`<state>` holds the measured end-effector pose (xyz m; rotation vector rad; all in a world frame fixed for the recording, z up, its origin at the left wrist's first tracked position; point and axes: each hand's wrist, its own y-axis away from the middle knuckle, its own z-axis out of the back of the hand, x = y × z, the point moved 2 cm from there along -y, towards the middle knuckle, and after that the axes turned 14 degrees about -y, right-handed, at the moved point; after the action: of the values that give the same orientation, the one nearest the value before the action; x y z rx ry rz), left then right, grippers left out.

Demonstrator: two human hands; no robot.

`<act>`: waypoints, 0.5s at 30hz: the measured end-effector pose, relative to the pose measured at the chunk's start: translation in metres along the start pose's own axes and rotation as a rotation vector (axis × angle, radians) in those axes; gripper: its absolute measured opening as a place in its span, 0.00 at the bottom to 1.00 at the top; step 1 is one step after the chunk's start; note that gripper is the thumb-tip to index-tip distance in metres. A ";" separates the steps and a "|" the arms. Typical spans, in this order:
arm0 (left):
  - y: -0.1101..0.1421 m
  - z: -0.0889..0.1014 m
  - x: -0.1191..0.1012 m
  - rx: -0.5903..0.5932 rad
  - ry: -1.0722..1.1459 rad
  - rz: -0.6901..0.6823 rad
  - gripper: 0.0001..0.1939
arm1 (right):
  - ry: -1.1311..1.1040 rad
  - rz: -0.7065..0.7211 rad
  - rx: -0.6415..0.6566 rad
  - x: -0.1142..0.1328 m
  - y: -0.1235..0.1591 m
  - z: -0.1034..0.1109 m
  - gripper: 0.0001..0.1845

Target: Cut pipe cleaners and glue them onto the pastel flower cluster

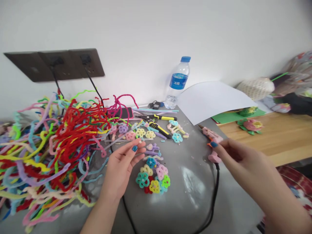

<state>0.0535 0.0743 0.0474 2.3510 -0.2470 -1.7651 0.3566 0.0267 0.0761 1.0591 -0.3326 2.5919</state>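
Note:
My left hand is closed in a pinch over the grey table, with a tiny whitish bit at its fingertips, too small to name. Below and to the right of that hand lies a bunch of pipe-cleaner flowers in teal, yellow, pink, green and blue. On the right, the thumb and fingers of my right hand close on the rear of a pink glue gun with an orange trigger. Its dark nozzle points up and left, and a black cord runs from its handle toward me.
A big tangle of pipe cleaners covers the left side. Yellow-black pliers and loose flowers lie behind my left hand. Against the wall stand a water bottle and a curved white sheet. A wooden surface adjoins on the right.

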 end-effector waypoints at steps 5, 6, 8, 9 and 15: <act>-0.007 0.007 -0.001 -0.084 -0.063 -0.028 0.20 | 0.154 -0.289 0.160 -0.058 -0.001 -0.001 0.31; -0.008 0.008 -0.001 -0.096 -0.076 -0.028 0.19 | 0.158 -0.322 0.169 -0.062 -0.003 -0.004 0.32; -0.009 0.010 0.000 -0.106 -0.108 -0.028 0.20 | 0.170 -0.377 0.190 -0.064 -0.007 -0.009 0.31; -0.010 0.011 0.001 -0.107 -0.127 -0.030 0.20 | 0.174 -0.393 0.202 -0.063 -0.010 -0.011 0.31; -0.012 0.015 0.004 -0.100 -0.281 -0.074 0.18 | 0.169 -0.395 0.095 -0.061 -0.019 -0.012 0.22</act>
<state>0.0402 0.0845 0.0364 2.0650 -0.1091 -2.0904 0.3973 0.0355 0.0266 0.8279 0.0400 2.3332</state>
